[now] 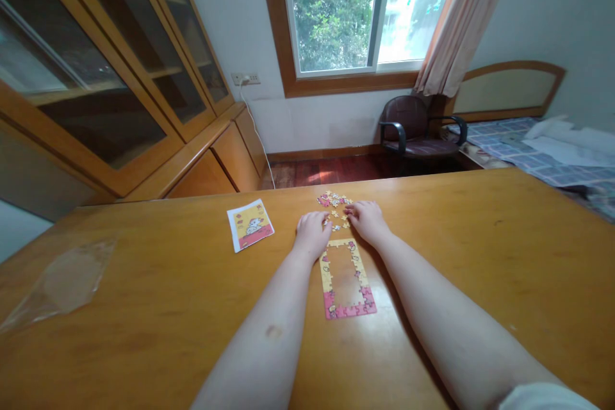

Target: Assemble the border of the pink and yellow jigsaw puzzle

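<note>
A jigsaw puzzle border [325, 282] lies joined as a rectangular frame on the table, yellow at the far end and pink at the near end, its middle showing bare wood. Beyond it are loose puzzle pieces [335, 213], some spread out and others heaped in a small pile [331, 198] farther back. My left hand [313, 232] rests on the table left of the spread pieces, thumb and fingers apart beside them. On the other side, my right hand [368, 221] reaches its loosely bent, parted fingers to the pieces' right edge. Neither hand visibly lifts a piece.
Left of my hands lies a reference picture card [250, 225] in yellow and pink. A clear plastic bag [67, 278] is at the far left of the wooden table [168, 269]. Past the table stand a glass-door cabinet [144, 77], an office chair [408, 122] and a bed [509, 134].
</note>
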### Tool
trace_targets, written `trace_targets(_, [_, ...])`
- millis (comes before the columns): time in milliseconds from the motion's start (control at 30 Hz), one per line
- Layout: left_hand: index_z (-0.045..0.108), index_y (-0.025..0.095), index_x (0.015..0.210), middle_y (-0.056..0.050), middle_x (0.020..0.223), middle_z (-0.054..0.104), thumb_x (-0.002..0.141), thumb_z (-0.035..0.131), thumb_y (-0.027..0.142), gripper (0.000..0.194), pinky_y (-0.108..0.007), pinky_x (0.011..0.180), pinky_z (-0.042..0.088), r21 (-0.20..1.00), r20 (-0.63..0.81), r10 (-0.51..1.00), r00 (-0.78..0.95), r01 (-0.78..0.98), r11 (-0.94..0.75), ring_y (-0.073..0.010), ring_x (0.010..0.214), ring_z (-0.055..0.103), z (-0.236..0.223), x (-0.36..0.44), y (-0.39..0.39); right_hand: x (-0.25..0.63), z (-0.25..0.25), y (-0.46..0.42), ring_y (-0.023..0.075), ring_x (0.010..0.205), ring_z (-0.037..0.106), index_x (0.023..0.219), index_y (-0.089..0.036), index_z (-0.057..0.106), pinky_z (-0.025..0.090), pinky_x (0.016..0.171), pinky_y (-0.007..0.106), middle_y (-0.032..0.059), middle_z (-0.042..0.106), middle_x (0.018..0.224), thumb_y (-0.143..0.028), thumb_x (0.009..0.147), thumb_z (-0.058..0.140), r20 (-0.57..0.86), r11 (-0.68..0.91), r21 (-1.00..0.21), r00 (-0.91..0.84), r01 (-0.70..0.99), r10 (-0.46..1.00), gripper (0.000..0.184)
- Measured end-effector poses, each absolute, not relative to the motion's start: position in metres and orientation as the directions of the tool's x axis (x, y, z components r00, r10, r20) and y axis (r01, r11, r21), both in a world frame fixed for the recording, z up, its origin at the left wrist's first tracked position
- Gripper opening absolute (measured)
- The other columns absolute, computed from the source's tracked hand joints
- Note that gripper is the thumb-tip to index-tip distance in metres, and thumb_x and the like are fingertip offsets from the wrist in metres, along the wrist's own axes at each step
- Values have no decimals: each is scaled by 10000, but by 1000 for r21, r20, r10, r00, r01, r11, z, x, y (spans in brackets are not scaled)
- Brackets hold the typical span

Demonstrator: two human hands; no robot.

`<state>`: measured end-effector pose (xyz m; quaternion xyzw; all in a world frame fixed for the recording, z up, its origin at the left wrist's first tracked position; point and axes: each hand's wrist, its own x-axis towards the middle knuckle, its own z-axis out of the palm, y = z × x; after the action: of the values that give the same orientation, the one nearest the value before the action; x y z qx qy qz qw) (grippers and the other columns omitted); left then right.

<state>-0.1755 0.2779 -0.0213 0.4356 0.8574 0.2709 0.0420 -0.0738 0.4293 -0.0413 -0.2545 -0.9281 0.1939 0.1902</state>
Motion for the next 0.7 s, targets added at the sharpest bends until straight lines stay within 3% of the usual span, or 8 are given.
trace_targets(167, [633, 205, 1138, -64, 1148, 662, 861, 502, 287, 317, -372, 1010, 368, 495, 166, 774, -611, 731, 470, -228, 1109, 547, -22, -176, 278, -74, -41, 427, 236, 1090, 513, 956, -300, 714, 191, 1056, 503, 16, 677, 1119, -229, 896, 520, 214, 800, -436, -816, 413, 538, 216])
trace_targets(400, [625, 212, 1156, -67, 1176, 651, 868, 494, 287, 326, -370, 1029, 352, 508, 143, 776, -614, 719, 475, -227, 1136, 532, -20, -176, 278, -74, -37, 431, 208, 1000, 569, 895, -247, 719, 359, 967, 392, 43, 701, 979, -192, 822, 614, 206, 745, -496, -774, 445, 599, 139])
trace_targets(500, [624, 209, 1159, -65, 1180, 650, 868, 489, 285, 330, -372, 1027, 354, 511, 140, 778, -613, 718, 473, -229, 1136, 533, -20, -176, 278, -75, -39, 434, 179, 906, 612, 906, -204, 713, 446, 875, 325, 47, 703, 919, -130, 791, 595, 198, 655, -650, -746, 385, 635, 181])
trace_targets(600, [626, 207, 1153, -65, 1177, 650, 869, 488, 289, 326, -375, 1020, 363, 509, 144, 773, -618, 716, 478, -231, 1131, 537, -20, -177, 277, -73, -40, 439, 156, 802, 639, 928, -170, 695, 505, 772, 297, 47, 700, 880, -134, 767, 592, 135, 458, -845, -718, 278, 683, 194])
trace_targets(700, [629, 213, 1142, -59, 1171, 653, 869, 493, 289, 314, -370, 1026, 358, 509, 150, 767, -624, 713, 481, -224, 1129, 537, -20, -177, 277, -69, -40, 443, 150, 729, 641, 933, -150, 677, 531, 688, 287, 47, 693, 827, -186, 695, 686, 62, 287, -945, -780, 154, 623, 241])
